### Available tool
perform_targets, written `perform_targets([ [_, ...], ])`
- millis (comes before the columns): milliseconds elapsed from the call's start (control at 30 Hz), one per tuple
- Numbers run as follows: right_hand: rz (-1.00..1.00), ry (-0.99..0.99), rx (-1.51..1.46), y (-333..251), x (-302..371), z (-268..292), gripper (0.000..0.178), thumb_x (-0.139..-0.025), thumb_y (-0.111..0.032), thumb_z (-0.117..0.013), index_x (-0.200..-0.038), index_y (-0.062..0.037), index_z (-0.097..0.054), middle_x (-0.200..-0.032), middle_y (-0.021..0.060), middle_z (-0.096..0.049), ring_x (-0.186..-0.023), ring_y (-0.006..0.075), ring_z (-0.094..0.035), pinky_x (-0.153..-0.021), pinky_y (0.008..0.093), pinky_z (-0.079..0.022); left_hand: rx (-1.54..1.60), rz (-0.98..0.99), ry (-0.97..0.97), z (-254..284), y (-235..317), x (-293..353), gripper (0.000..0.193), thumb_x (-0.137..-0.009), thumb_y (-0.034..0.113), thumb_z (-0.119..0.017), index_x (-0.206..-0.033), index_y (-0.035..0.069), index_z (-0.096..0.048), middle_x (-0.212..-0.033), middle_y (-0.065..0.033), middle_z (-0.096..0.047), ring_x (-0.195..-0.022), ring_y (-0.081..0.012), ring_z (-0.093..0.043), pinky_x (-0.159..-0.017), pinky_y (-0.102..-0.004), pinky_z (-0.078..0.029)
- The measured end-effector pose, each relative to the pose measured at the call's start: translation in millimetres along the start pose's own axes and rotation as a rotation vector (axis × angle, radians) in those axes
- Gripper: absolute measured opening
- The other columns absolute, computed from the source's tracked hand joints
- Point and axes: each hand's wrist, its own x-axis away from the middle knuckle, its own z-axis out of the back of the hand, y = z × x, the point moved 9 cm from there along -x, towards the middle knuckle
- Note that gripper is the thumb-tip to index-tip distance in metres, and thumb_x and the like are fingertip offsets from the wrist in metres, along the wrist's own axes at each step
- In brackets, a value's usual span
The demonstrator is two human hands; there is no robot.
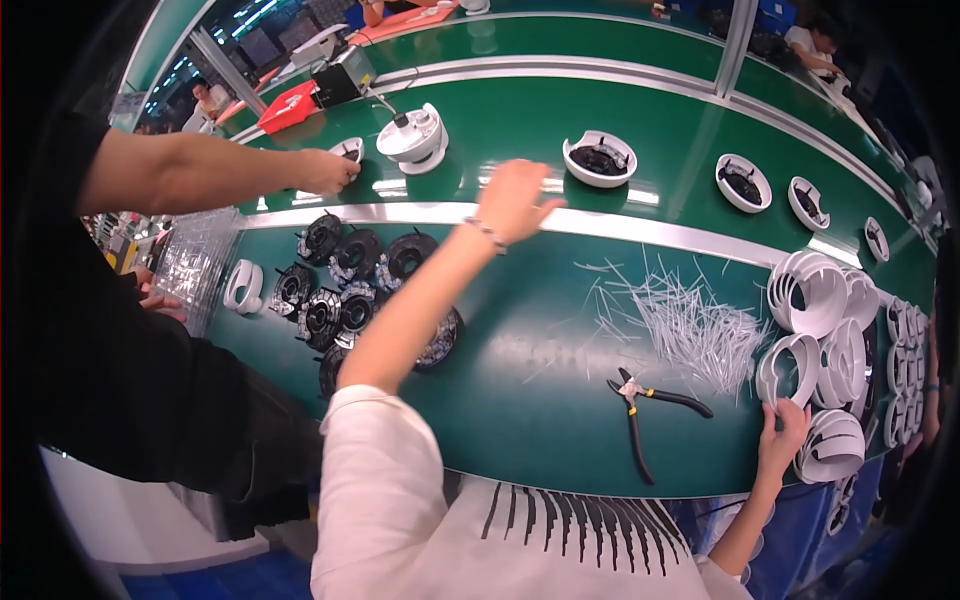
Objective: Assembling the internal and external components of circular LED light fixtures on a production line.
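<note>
My left hand (515,203) is stretched out over the near edge of the green conveyor belt. Its thumb stands apart from the fingers, and nothing shows in it. To its right on the belt sits a white bowl-shaped housing (584,176) with a black part inside. At the right of the bench, my right hand (784,437) pinches the lower rim of a white plastic ring (768,378). More white rings (806,300) are stacked around it. Under my left forearm, several black round parts with circuit boards (357,254) lie on the green bench.
Black-handled cutters (633,420) lie in front of a heap of thin white strips (690,325). A co-worker's hand (330,172) reaches to a white housing (348,148) at left, near a white assembled unit (412,140). More housings (742,184) sit along the belt.
</note>
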Motion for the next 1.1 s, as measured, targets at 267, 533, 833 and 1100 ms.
perform_targets([
  [267, -0.071, -0.021, -0.362, 14.0, -13.0, 2.0, 0.011, -0.072, -0.005, -0.064, -0.074, 0.0037, -0.058, -0.071, 0.0122, -0.060, -0.067, 0.0225, -0.058, -0.088, 0.0390, -0.041, -0.125, 0.451, -0.776, 37.4, -143.4, 116.5, 0.056, -0.063, 0.018, -0.070, -0.114, 0.005, -0.049, -0.109, -0.0164, -0.055, -0.105, -0.0297, -0.050, -0.090, -0.0340, -0.040],
  [533, 0.237, 0.184, -0.421, -101.6, -7.8, 88.0, 0.009, -0.071, -0.002, -0.063, -0.073, 0.0042, -0.056, -0.073, 0.0137, -0.058, -0.068, 0.0293, -0.056, -0.065, 0.0345, -0.045, 0.165, 0.621, -0.488, 40.6, -159.0, 118.9, 0.039, -0.059, 0.012, -0.073, -0.094, 0.002, -0.060, -0.088, -0.0143, -0.062, -0.082, -0.0242, -0.060, -0.075, -0.0320, -0.047],
  [833, 0.756, -0.458, -0.695, -227.3, 47.1, 29.4, 0.017, -0.061, 0.000, -0.060, -0.078, 0.0019, -0.059, -0.090, 0.0080, -0.060, -0.067, 0.0187, -0.056, -0.062, 0.0306, -0.044, 1.048, 0.744, 0.158, 62.7, -77.4, 109.3, 0.040, -0.075, -0.003, -0.053, -0.113, -0.004, -0.042, -0.104, -0.0098, -0.054, -0.098, -0.0152, -0.050, -0.084, -0.0264, -0.041],
  [1100, 0.527, -0.739, -0.404, -240.5, 12.1, -0.3, 0.097, -0.042, -0.033, -0.081, -0.125, -0.0081, -0.037, -0.137, 0.0212, -0.017, -0.124, 0.0460, -0.014, -0.093, 0.0637, -0.016, 1.627, 0.805, 0.174, 33.3, 14.0, 145.2, 0.035, -0.079, -0.006, -0.048, -0.112, -0.004, -0.035, -0.106, -0.0151, -0.053, -0.094, -0.0226, -0.058, -0.078, -0.0314, -0.051],
])
